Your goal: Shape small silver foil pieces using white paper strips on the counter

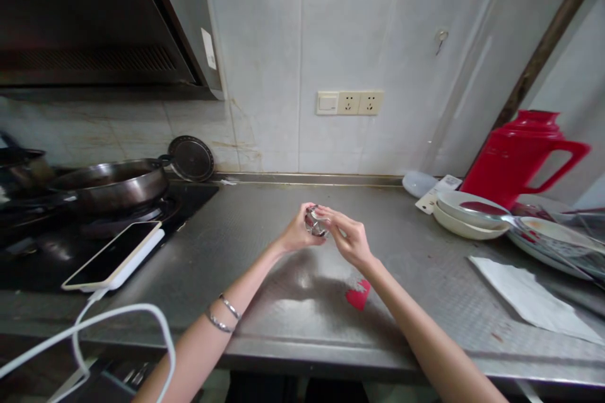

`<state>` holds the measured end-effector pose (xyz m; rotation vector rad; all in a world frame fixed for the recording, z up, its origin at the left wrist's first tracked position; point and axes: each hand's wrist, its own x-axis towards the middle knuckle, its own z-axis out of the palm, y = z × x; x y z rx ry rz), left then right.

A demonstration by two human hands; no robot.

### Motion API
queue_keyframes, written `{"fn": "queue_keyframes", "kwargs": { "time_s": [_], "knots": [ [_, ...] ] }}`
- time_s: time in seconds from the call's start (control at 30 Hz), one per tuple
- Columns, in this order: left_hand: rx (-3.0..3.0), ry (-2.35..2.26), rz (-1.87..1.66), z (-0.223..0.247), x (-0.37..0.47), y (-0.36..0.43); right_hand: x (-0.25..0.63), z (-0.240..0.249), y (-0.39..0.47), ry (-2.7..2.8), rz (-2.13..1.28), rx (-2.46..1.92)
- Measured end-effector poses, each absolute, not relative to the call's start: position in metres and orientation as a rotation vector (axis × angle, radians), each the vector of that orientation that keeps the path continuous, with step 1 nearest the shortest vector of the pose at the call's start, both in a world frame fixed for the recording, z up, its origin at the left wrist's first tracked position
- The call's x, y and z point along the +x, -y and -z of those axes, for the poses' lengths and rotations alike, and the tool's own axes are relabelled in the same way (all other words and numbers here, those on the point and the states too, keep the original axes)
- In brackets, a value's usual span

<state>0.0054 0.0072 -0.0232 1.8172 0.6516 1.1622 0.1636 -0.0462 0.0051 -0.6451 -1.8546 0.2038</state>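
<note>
Fingers (331, 215) around shiny (crumpled) foil (316, 224)

small shiny object (316, 225) | possibly glass | held above counter, between both hands

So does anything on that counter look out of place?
Yes: a phone on a white power bank lies half across the black stovetop, close to the dark pan, its white cable trailing off the steel counter.

Bare forearms, two silver bangles (224, 313)
</note>
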Motion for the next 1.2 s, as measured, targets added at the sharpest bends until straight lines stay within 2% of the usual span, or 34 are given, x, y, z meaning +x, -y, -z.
{"fn": "queue_keyframes", "kwargs": {
  "time_s": [0.2, 0.3, 0.4, 0.67, 0.87, 1.0, 1.2],
  "knots": [
    [1.901, -0.698, -1.032, 0.014, -0.001, -0.003, 0.173, -0.011, 0.043, 1.709, -0.414, -0.789],
    [1.974, -0.695, -0.956, 0.011, 0.000, 0.003, 0.176, -0.009, 0.035, 1.563, -0.341, -0.887],
    [2.007, -0.656, -0.916, 0.009, 0.003, 0.008, 0.173, -0.005, 0.033, 1.689, -0.349, -0.877],
    [1.853, -0.558, -1.082, 0.017, 0.006, 0.000, 0.168, -0.018, 0.047, 1.874, -0.406, -0.701],
    [1.834, -0.608, -1.054, 0.011, 0.003, 0.001, 0.179, -0.024, 0.044, 1.749, -0.644, -0.792],
    [1.910, -0.709, -1.008, 0.006, 0.003, 0.006, 0.178, -0.023, 0.027, 1.574, -0.575, -0.844],
    [1.840, -0.693, -1.088, 0.007, 0.005, 0.005, 0.173, -0.027, 0.023, 1.820, -0.518, -0.853]
  ]
}}
